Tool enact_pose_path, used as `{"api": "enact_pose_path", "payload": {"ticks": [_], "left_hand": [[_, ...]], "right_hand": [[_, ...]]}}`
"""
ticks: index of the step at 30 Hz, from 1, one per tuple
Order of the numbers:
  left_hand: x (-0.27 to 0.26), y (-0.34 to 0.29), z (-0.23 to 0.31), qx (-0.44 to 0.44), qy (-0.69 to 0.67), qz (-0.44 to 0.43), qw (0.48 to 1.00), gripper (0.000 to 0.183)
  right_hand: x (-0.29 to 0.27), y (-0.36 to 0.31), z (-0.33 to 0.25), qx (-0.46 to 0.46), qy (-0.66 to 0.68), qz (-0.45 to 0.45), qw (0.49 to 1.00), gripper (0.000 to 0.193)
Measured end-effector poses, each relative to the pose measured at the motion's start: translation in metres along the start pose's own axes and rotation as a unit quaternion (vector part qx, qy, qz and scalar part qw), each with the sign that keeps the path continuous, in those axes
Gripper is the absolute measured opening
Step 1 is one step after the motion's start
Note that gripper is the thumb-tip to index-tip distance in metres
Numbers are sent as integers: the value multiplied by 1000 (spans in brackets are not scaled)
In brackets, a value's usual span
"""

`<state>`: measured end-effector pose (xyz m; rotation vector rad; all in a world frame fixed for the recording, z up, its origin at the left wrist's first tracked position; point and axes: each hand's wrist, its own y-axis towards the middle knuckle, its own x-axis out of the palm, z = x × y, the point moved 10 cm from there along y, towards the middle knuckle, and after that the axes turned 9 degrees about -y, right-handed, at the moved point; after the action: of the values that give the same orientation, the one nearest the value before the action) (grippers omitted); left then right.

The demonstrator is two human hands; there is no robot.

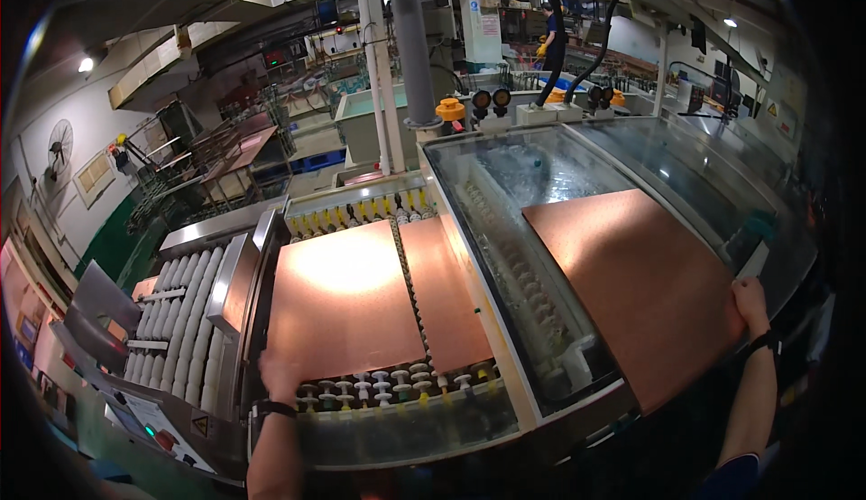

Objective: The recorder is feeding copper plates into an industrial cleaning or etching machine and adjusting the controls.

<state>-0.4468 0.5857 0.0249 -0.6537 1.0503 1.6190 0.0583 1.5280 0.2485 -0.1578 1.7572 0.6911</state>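
Observation:
In my right hand [749, 303], the fingers are closed on the right edge of a large copper sheet [640, 288]. That sheet lies tilted across the glass-topped part of the machine, its near corner overhanging the front edge. My left hand [280, 375] is at the near left corner of another copper sheet [347, 297], which lies flat on the wheeled conveyor. Blur and the view angle hide whether its fingers grip that sheet. Just right of it lies a narrower-looking copper sheet [444, 297], partly under the machine's frame. Each wrist wears a dark band.
White rollers [180, 328] run at the conveyor's left end, above a control panel [149, 428] with a green light. Small wheels [383, 384] show along the front. Behind the machine stand a grey pipe [412, 49] and orange-capped fittings [450, 110]. A person [552, 35] stands far back.

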Motion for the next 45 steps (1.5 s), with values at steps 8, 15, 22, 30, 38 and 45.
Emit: {"api": "enact_pose_path", "payload": {"ticks": [8,15,22,30,38,45], "left_hand": [[53,-46,98,-32,62,-304,950,93],[76,-33,99,33,23,-298,954,80],[26,-99,274,146,-293,-221,919,53],[16,-215,442,-228,-743,-488,397,25],[21,-231,439,-280,-743,-403,455,13],[-19,-258,446,-298,-734,-379,478,10]], "right_hand": [[-3,1,-11,-11,11,15,1000,38],[-10,-5,-3,-32,25,36,999,39],[2,-11,-57,-95,-184,-115,972,37],[-52,-70,-142,-240,-88,-39,966,44],[-22,-20,-18,-9,-56,-132,990,66],[-20,-13,-28,5,-47,-114,992,68]]}}
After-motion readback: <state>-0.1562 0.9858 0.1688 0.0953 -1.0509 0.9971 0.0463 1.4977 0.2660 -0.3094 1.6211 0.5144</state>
